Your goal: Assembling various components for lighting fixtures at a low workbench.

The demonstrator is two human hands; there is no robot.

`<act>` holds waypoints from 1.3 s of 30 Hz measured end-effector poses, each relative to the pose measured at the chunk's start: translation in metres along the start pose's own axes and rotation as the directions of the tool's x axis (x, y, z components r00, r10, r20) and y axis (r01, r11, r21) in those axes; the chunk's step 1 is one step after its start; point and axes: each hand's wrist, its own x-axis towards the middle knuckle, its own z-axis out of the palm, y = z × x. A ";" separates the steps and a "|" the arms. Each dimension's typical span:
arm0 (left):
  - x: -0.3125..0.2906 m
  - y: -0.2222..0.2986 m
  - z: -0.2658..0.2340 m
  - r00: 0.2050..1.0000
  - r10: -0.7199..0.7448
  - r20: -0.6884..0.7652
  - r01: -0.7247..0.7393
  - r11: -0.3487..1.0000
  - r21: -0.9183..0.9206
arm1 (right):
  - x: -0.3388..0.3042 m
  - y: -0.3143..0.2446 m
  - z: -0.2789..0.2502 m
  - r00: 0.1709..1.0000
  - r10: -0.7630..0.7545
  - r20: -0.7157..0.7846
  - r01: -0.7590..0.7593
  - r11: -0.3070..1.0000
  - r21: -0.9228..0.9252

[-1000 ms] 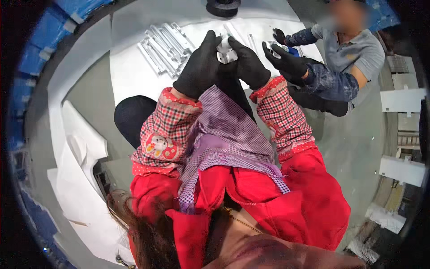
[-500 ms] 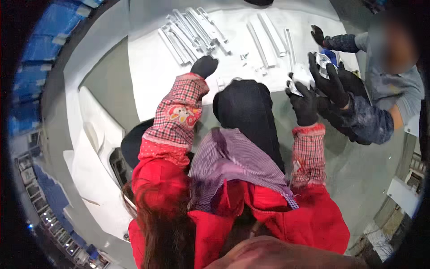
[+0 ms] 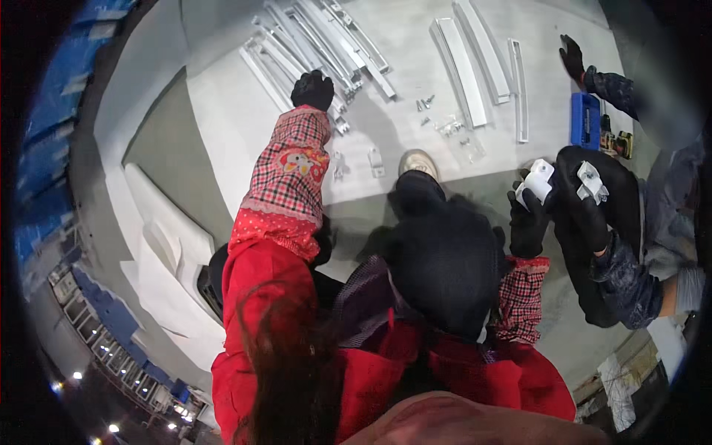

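Observation:
My left hand (image 3: 313, 90), in a black glove, is at the near part of a pile of white metal rails (image 3: 326, 37). Its fingers are curled; whatever may be in them is hidden by the hand. Low on the right, my right hand (image 3: 528, 226), also gloved in black, holds a small white bracket (image 3: 535, 182) with its fingers around the lower side. Just right of it, a co-worker's gloved hand (image 3: 591, 221) holds a similar white bracket (image 3: 592, 183). Another small white bracket (image 3: 377, 162) lies on the sheet.
Wide white channels (image 3: 460, 74) and a narrower one (image 3: 518, 93) lie on the white sheet (image 3: 404, 44). Loose screws (image 3: 425, 102) and a clear bag (image 3: 471, 148) are nearby. A blue case (image 3: 585, 121) and a power tool (image 3: 617, 141) sit beside the co-worker. My shoe (image 3: 420, 164) touches the sheet's edge.
My left hand has moved forward to the rails. My right hand and its bracket have drawn apart from the co-worker's hands and lowered. The view has shifted.

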 end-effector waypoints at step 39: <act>-0.111 -0.220 -0.024 0.391 0.187 0.901 0.192 0.941 -0.279 | 0.048 0.149 -0.031 0.929 -0.359 -0.085 -0.022 0.178 -0.984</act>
